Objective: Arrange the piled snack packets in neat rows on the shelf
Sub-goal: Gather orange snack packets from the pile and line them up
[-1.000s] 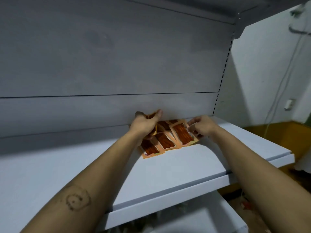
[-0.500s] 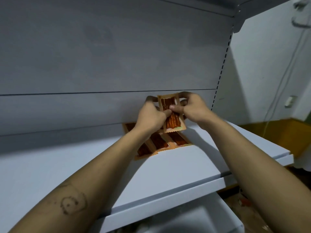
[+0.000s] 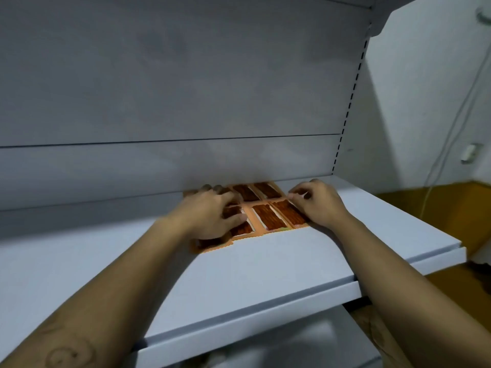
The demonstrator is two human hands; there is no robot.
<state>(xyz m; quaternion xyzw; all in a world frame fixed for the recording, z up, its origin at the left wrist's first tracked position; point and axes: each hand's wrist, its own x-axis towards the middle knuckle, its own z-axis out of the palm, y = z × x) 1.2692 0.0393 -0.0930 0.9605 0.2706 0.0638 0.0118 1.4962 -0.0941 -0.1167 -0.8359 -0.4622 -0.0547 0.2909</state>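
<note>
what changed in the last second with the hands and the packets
Half a second ago both hands held one snack packet raised; now none is up and the snack packets lie flat in two rows. The left hand presses flat on the left ones; the right hand seems to pinch the front right packet at its edge. The shelf stayed put.

Packets (image 3: pixel 268 216) lie flat against the back panel (image 3: pixel 186 102) at 12 o'clock: no passage there. Left hand (image 3: pixel 210 216) presses on their 9 o'clock side; right hand (image 3: pixel 318 205) pinches the 3 o'clock edge. Shelf (image 3: pixel 265 274) is bare at 6 o'clock to its front lip, and outward at 9 and 3. Upper shelf (image 3: pixel 393 17) sits well overhead.
</note>
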